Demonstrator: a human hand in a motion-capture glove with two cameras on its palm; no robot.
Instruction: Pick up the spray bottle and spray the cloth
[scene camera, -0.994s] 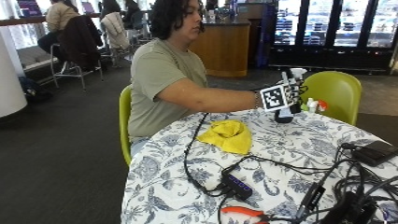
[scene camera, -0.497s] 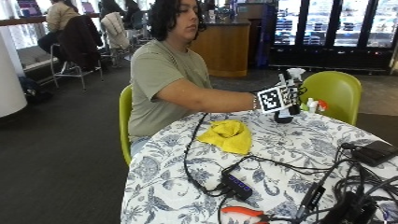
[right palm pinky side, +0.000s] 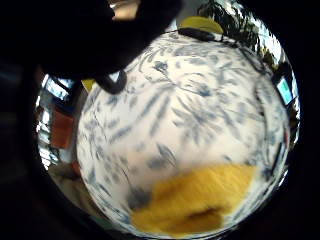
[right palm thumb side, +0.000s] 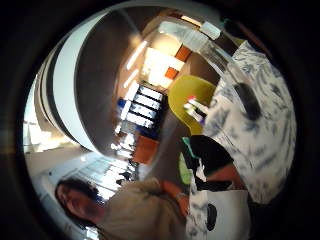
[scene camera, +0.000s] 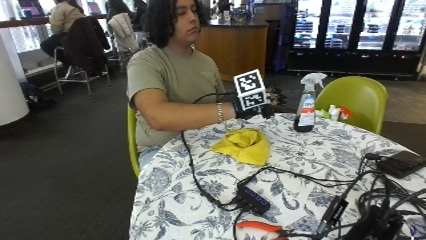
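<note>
No legible text. Bottle (scene camera: 307, 105) label shows red and blue print, too small to read. No readable signs.

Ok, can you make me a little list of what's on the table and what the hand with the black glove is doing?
spray bottle: upright on the table, beside the gloved hand, not held
cloth: yellow, crumpled, lying on the tablecloth in front of the person
right hand: hovers above the table between cloth and bottle, touching neither; fingers hidden
other things: black cables, black hub, orange-handled tool
spraying: not yet begun
</note>
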